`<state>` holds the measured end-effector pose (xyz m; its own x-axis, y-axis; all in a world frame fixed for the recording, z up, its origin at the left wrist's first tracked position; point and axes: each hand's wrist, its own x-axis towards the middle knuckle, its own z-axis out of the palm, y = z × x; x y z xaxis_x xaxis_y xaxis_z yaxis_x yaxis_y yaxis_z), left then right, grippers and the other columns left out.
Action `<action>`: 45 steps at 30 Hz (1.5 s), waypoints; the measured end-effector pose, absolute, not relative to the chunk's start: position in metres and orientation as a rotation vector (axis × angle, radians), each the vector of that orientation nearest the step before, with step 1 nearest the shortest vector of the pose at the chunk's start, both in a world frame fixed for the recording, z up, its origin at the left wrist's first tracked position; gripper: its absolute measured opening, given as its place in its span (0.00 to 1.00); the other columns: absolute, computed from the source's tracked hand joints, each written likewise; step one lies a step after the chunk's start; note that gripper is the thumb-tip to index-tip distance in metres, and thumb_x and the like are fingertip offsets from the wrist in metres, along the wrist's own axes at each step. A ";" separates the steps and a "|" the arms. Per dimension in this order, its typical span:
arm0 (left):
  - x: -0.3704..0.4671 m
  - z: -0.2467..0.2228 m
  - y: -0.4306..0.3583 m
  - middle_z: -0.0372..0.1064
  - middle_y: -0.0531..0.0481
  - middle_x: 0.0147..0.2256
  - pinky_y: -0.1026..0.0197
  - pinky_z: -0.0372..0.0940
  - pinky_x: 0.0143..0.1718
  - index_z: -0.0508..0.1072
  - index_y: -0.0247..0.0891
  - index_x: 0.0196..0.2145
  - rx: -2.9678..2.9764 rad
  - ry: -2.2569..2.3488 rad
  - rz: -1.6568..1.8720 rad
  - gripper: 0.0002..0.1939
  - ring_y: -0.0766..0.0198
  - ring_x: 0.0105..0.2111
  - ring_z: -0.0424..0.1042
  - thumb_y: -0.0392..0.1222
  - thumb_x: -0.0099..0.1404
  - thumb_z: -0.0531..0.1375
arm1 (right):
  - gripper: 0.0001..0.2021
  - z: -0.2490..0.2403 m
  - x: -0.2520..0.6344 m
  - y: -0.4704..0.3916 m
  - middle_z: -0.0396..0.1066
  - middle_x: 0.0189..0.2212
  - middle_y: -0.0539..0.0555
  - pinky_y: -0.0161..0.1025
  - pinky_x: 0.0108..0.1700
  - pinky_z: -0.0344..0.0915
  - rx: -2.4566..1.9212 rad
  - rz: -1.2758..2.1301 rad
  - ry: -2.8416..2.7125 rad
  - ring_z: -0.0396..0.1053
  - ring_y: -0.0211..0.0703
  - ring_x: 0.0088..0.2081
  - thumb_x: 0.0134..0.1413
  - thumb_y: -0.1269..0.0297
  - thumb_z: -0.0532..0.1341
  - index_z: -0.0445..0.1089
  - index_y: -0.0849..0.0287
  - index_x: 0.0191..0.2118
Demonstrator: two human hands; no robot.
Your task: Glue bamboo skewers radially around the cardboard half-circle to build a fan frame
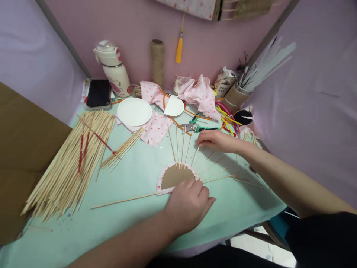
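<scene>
A half-round piece of brown cardboard (171, 176) with a pink patterned fabric rim lies on the pale green cloth. Thin bamboo sticks (183, 145) fan out from its curved edge, and one longer stick (125, 200) points left along its straight edge. My left hand (189, 204) rests over the half-circle's lower right part, fingers curled and pressing it down; its corner is hidden underneath. Above and to the right, my right hand (213, 140) pinches the upper part of one stick in the fan, fingertips together.
Left lies a big heap of bamboo sticks (67, 163), with a smaller bundle (122, 149) beside it. Behind are a white paper oval (134, 112), green-handled pruning shears (195, 128), pink fabric (157, 128), a twine spool (157, 63), a bottle (115, 76) and a phone (98, 93).
</scene>
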<state>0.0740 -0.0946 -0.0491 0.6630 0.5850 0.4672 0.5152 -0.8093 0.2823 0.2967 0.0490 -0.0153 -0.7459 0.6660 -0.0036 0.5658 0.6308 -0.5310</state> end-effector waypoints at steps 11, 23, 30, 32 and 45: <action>0.075 -0.050 -0.094 0.61 0.51 0.24 0.58 0.54 0.25 0.65 0.38 0.26 2.753 0.929 0.864 0.12 0.61 0.25 0.62 0.39 0.69 0.54 | 0.11 -0.035 0.298 0.044 0.65 0.39 0.57 0.38 0.43 0.66 -1.007 0.718 -2.607 0.67 0.40 0.39 0.64 0.62 0.57 0.75 0.59 0.38; 0.077 -0.053 -0.098 0.62 0.50 0.25 0.57 0.56 0.24 0.66 0.38 0.26 2.814 1.020 0.742 0.09 0.59 0.25 0.63 0.36 0.64 0.57 | 0.11 -0.036 0.295 0.045 0.66 0.38 0.57 0.40 0.44 0.65 -1.013 0.771 -2.589 0.67 0.42 0.40 0.64 0.62 0.58 0.76 0.59 0.39; 0.078 -0.055 -0.098 0.62 0.50 0.25 0.58 0.57 0.25 0.66 0.38 0.27 2.817 1.037 0.682 0.09 0.58 0.26 0.64 0.37 0.66 0.56 | 0.11 -0.035 0.292 0.046 0.66 0.37 0.56 0.40 0.43 0.66 -1.013 0.783 -2.594 0.67 0.42 0.40 0.64 0.61 0.58 0.76 0.59 0.38; 0.078 -0.055 -0.098 0.62 0.50 0.26 0.57 0.57 0.25 0.66 0.38 0.27 2.816 1.031 0.674 0.10 0.58 0.26 0.64 0.36 0.67 0.56 | 0.10 -0.035 0.291 0.046 0.66 0.37 0.56 0.40 0.43 0.66 -1.015 0.784 -2.590 0.67 0.42 0.40 0.64 0.62 0.58 0.76 0.59 0.38; 0.078 -0.055 -0.097 0.63 0.50 0.25 0.57 0.58 0.24 0.67 0.38 0.26 2.806 1.047 0.666 0.08 0.58 0.25 0.65 0.37 0.64 0.58 | 0.09 -0.032 0.286 0.046 0.65 0.35 0.55 0.39 0.42 0.64 -1.033 0.780 -2.625 0.66 0.42 0.38 0.63 0.64 0.58 0.76 0.60 0.37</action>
